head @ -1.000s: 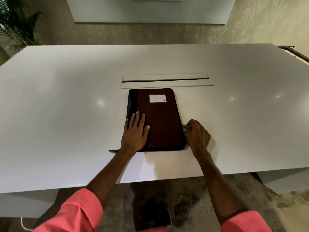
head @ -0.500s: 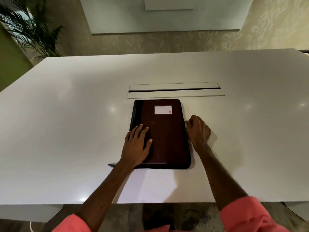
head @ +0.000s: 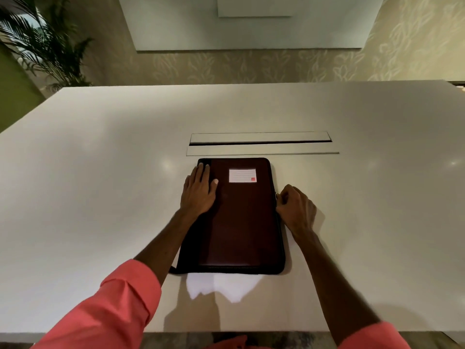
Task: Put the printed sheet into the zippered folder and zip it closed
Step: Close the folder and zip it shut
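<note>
Far left corner has a leafy potted plant (head: pixel 42 44) standing on the floor past the table's far edge, pretty dim back there. The big white table (head: pixel 100 197) takes up most of the view.

Next comes the person's left arm in a coral-pink sleeve (head: pixel 113 303), pushed up to about mid-forearm. The left hand (head: pixel 198 192) lies flat, palm down, with fingers together and the thumb out to the right, pressing on the far-left part of the folder. It's not gripping anything, just resting open on the cover. The fingertips sit on the black spine strip near the far-left corner.

The folder (head: pixel 239 222) lies closed and flat in the middle of the table, long way running near to far. The cover is dark reddish-brown with black edging, and a small white label (head: pixel 242 175) with a red mark sits near the far end. A bit of black strap or zipper tail pokes out at the near-left corner. No loose printed sheet shows anywhere on the table. Just past the folder's far edge there's a long cable slot (head: pixel 261 143) set into the tabletop.

At the folder's right edge, about a third of the way down from the far end, the right hand (head: pixel 297 210) is curled with fingers pinched on the small metal zipper pull (head: pixel 276 195). The pinch itself is tiny, but the hand looks clenched around it.
</note>
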A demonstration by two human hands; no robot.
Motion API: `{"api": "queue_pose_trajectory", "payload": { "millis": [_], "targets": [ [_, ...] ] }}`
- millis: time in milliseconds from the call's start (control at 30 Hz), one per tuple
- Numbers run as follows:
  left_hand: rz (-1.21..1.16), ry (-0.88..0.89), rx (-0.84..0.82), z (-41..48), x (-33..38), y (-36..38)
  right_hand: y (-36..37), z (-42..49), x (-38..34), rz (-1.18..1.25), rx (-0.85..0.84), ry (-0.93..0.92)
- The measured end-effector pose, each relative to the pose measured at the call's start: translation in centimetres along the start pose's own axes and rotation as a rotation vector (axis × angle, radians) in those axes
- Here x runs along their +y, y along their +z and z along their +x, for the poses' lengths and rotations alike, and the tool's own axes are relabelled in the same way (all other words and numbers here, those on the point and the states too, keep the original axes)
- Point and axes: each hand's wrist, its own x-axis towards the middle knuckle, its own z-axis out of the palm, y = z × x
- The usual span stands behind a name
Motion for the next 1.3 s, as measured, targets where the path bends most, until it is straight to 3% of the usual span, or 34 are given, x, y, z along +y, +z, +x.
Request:
{"api": "queue_pose_trajectory", "payload": {
  "millis": [400,733,900,1133,1300],
  "targets": [
    [-0.079,-0.015,-0.007,0.3,-0.9,1.5,1.4,3.3,-0.4,0.006,0.041,0.062],
    [-0.111,0.001,0.014,0.3,-1.0,1.8,2.9,10.6,-0.7,-0.043,0.014,0.01],
    [-0.094,0.006,0.046,0.2,-1.1,2.0,3.9,13.7,-1.4,-0.056,-0.047,-0.099],
    [-0.066,0.013,0.053,0.3,-1.1,2.0,4.1,19.3,-0.1,-0.056,-0.347,-0.378],
    [-0.06,0.018,0.051,0.3,-1.1,2.0,4.9,21.4,-1.2,-0.079,-0.402,-0.503]
  ]
}}
